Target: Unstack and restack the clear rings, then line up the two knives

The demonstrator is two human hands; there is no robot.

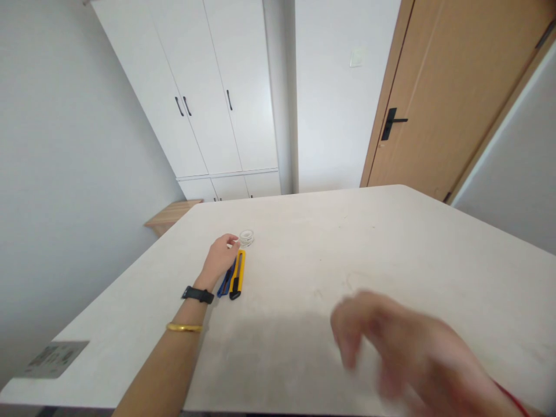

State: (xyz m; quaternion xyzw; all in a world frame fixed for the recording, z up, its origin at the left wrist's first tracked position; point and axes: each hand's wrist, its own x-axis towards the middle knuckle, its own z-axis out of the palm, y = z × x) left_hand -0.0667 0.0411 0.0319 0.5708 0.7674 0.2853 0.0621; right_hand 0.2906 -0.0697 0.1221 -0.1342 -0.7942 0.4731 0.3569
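At the left of the table, my left hand reaches forward with its fingers curled. Its fingertips and thumb close on the near-left edge of a small roll of clear tape. Just beneath that hand lies a yellow utility knife with a black slider end. A blue utility knife rests beside it, partly covered by the hand. My right hand hangs over the table's near right side, blurred by motion. A gap shows between its thumb and bent fingers, and nothing is seen in it.
The white table fills the lower view. A grey printed label is on its near left corner. Behind stand a white wardrobe and a wooden door. A small wooden ledge sits past the left edge.
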